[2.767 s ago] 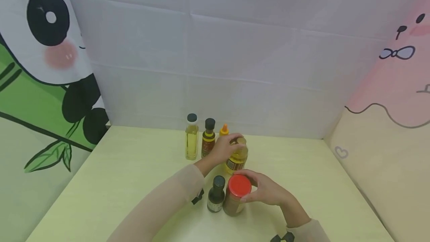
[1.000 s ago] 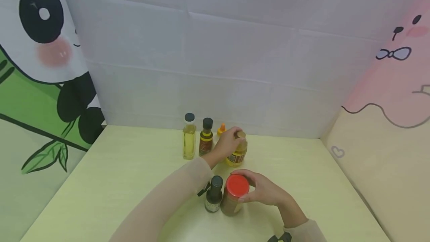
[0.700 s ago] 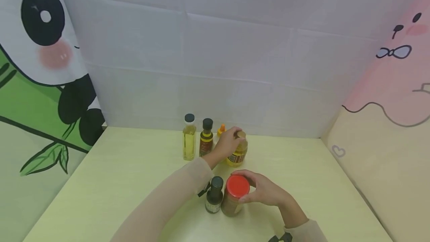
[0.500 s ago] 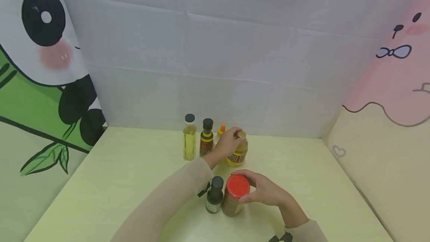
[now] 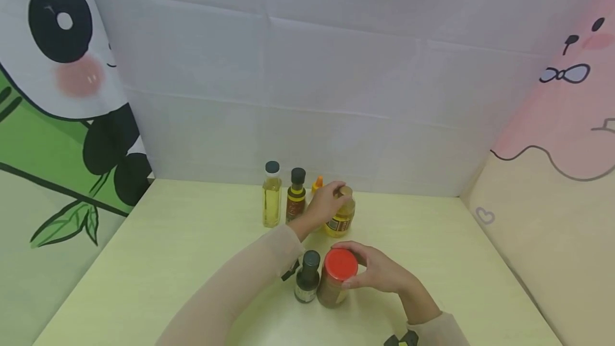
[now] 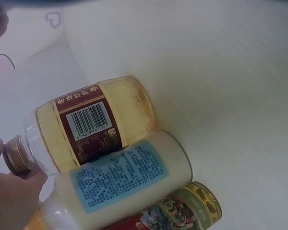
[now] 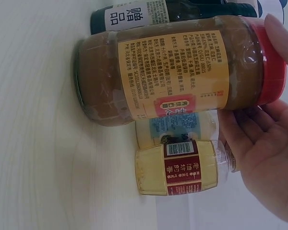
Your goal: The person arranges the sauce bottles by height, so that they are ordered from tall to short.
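My left hand (image 5: 323,206) pinches the gold cap of a squat bottle of yellow oil (image 5: 339,225), which stands upright on the table. Its dark red barcode label faces the camera in the left wrist view, where thumb and fingertips lie round the cap. Directly beside it is a pale squeeze bottle (image 6: 127,172) with a blue label; in the head view its orange nozzle (image 5: 318,182) shows behind my hand. My right hand (image 5: 381,271) grips the red lid of a jar of brown sesame paste (image 7: 173,72), upright and nearer me. A small dark sauce bottle (image 5: 306,284) stands close at the jar's left.
Left of the squeeze bottle stand a dark brown bottle (image 5: 295,204) with a black cap and a tall clear bottle of yellow oil (image 5: 271,202). A pale wall hanging (image 5: 336,95) rises behind the table (image 5: 192,228). Printed cartoon cloths flank both sides.
Since the earliest frame, my left hand has shifted the squat oil bottle slightly back and right. It has stayed there in the later frames. My right hand keeps its grip on the jar.
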The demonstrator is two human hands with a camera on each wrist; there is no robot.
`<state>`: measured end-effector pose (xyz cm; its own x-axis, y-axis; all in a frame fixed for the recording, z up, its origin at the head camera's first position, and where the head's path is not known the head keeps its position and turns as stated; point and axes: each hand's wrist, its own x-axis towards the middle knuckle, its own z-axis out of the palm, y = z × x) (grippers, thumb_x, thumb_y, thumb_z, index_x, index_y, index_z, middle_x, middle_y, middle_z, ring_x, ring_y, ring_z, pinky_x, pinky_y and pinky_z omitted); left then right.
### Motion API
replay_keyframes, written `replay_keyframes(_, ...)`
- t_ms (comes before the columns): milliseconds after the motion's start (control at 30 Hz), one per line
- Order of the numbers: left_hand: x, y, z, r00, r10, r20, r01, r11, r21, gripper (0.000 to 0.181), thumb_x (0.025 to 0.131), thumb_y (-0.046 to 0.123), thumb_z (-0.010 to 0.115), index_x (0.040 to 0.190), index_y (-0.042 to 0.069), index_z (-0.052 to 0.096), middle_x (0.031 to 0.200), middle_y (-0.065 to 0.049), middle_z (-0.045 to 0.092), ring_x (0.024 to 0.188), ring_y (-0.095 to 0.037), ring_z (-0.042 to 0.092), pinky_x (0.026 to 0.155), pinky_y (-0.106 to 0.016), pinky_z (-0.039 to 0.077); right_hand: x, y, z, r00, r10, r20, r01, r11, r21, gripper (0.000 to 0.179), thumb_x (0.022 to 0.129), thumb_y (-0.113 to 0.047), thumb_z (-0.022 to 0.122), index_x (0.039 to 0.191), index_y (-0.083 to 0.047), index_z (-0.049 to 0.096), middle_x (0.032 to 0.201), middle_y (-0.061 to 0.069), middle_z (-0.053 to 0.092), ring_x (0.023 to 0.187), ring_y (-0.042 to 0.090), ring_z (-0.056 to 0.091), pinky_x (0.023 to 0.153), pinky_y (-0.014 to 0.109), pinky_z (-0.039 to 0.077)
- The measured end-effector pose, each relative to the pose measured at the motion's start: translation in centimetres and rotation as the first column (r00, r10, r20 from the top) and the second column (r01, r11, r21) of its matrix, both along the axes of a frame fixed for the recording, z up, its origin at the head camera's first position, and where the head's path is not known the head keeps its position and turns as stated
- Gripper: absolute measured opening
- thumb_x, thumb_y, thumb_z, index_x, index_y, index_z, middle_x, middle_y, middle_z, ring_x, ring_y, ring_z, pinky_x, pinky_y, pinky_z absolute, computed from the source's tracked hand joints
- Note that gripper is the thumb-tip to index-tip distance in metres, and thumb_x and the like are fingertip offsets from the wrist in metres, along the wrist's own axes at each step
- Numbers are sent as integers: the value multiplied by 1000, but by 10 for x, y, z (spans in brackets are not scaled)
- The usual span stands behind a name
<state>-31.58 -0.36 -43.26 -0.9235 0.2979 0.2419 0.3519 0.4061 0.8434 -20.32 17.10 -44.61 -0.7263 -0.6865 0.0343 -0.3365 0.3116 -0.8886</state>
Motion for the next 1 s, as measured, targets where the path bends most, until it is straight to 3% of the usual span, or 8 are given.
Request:
replay_keyframes(200, 0, -3, 0, 1000, -14, 15, 14, 1000, -7, 53, 98, 28, 62, 142, 2, 47, 136, -13, 55, 124, -29, 52, 100, -41, 44, -1, 0, 0, 1000, -1, 4, 1, 1000, 5, 65, 83, -15, 78, 139, -4, 48, 125, 3, 59, 117, 22, 53, 100, 39, 41)
replay_keyframes(500, 3, -11, 1, 998, -18, 55, 17, 1000, 24, 62, 95, 33, 65, 145, 3, 43, 145, -16, 46, 129, -34, 47, 102, -43, 42, -3, 0, 0, 1000, -9, -1, 9, 1000, 17, 64, 83, -16, 78, 139, -4, 48, 124, 2, 60, 117, 22, 53, 101, 49, 37)
replay_keyframes(733, 8, -15, 3, 998, -38, 55, 35, 999, 40, 60, 95, 32, 65, 145, 5, 44, 146, -14, 45, 129, -30, 47, 102, -40, 42, -3, 1, -2, 1000, -3, 1, 3, 1000, 16, 66, 83, -16, 78, 139, -1, 46, 124, 3, 60, 117, 22, 53, 100, 42, 41)
replay_keyframes(1000, 15, -21, 1, 996, -56, 64, 50, 994, 97, 59, 95, 29, 65, 145, 4, 44, 145, -14, 46, 130, -28, 46, 103, -39, 41, -2, 0, -2, 1000, -1, -3, 1, 1000, 1, 63, 83, -15, 78, 138, -6, 49, 124, 3, 60, 117, 23, 53, 101, 43, 40)
